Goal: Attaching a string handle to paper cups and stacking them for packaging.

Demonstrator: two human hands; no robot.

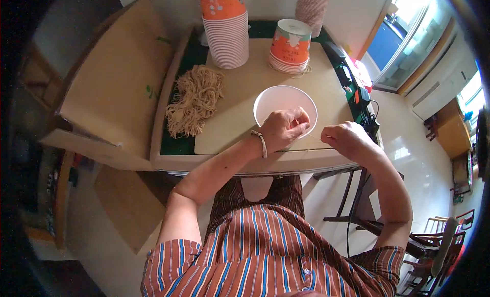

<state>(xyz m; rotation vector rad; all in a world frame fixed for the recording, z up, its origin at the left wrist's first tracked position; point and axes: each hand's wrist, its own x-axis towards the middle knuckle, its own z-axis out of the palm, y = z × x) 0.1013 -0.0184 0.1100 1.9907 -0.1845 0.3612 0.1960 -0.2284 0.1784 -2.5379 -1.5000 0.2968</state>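
A white paper bucket point(275, 99), its wide mouth facing up, stands near the front edge of the table. My left hand point(285, 129) is over its near rim, thumb and fingers pinched together. Just to the right, my right hand point(349, 140) is closed in a pinch in front of the board. A thin pale string point(314, 136) shows faintly between the two hands; its ends are hidden in my fingers. Left of the bucket lies a loose heap of beige strings point(196, 99).
Behind are a tall stack of nested paper buckets point(226, 39), a shorter orange upside-down stack point(291, 44) with string at its base, and another stack point(312, 11). A large cardboard box point(115, 77) borders the left. Black cables and a plug point(363, 98) line the right edge.
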